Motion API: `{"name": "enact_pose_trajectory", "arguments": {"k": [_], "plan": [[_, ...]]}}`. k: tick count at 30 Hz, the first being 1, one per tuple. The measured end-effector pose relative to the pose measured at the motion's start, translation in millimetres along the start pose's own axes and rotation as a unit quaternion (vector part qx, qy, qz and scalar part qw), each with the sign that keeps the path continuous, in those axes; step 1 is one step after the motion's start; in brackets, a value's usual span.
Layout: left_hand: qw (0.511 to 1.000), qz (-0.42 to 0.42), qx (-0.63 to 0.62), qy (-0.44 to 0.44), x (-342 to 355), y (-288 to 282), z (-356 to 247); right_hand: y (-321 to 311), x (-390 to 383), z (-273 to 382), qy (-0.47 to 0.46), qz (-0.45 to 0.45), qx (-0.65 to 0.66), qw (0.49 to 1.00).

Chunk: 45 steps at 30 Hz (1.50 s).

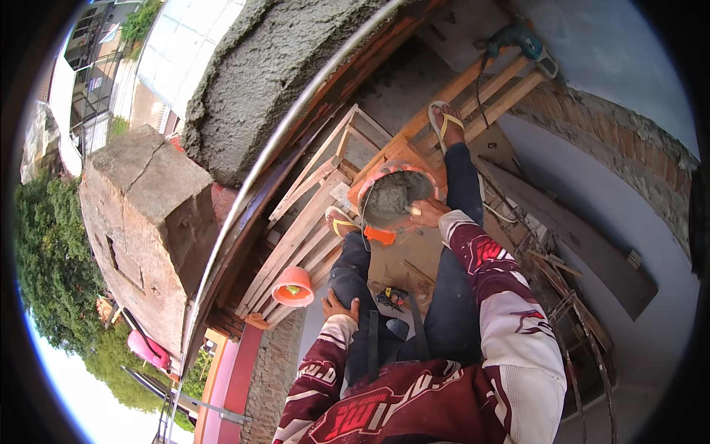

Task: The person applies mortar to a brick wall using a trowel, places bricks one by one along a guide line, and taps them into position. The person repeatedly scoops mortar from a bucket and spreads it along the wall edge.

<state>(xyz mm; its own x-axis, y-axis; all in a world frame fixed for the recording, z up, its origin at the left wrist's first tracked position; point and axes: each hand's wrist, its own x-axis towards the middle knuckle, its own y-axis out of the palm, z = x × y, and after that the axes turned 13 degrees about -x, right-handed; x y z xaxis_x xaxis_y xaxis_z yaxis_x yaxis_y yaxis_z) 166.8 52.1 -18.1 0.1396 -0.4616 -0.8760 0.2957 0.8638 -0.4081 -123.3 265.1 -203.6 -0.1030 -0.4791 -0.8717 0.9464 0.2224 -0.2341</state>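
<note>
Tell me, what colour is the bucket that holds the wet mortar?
The bucket is orange; the head view shows it, with the right hand on its rim.

- A small pale rectangular placard with a reddish patch hung on the dark metal railing of the building at the far upper left, beside the street; it was too small to make out more.
- A second pale, tilted rectangular panel sat higher on the same building front, near the green foliage at the top edge; whether it was a sign or an awning could not be told.
- No packages or screens showed.
</note>
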Motion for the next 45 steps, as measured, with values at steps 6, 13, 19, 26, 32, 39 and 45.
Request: {"name": "enact_pose_trajectory", "arguments": {"k": [6, 13, 19, 26, 32, 39, 45], "plan": [[1.0, 0.008, 0.009, 0.013, -5, -5, -10, -24, -12, -13, -0.058, 0.012, -0.034, 0.998], [0.998, 0.005, 0.023, 0.066, 3, 1, -8, -67, -73, -29, -0.094, -0.032, -0.031, 0.995], [0.995, 0.049, 0.039, 0.075, -19, -11, -34, -121, -148, -36, -0.039, -0.106, 0.007, 0.994], [0.987, -0.043, -0.057, 0.143, -35, -14, -72, -262, -250, 8, -0.053, -0.279, 0.286, 0.915], [0.964, -0.057, -0.139, 0.221, -20, 3, -87, -403, -285, 26, -0.119, -0.463, 0.34, 0.81], [0.944, -0.048, -0.206, 0.253, 23, 27, -70, -533, -252, 71, -0.318, -0.406, 0.643, 0.567], [0.953, -0.064, -0.175, 0.237, 1, 6, -74, -546, -201, 78, -0.535, -0.187, 0.763, 0.31]]}}
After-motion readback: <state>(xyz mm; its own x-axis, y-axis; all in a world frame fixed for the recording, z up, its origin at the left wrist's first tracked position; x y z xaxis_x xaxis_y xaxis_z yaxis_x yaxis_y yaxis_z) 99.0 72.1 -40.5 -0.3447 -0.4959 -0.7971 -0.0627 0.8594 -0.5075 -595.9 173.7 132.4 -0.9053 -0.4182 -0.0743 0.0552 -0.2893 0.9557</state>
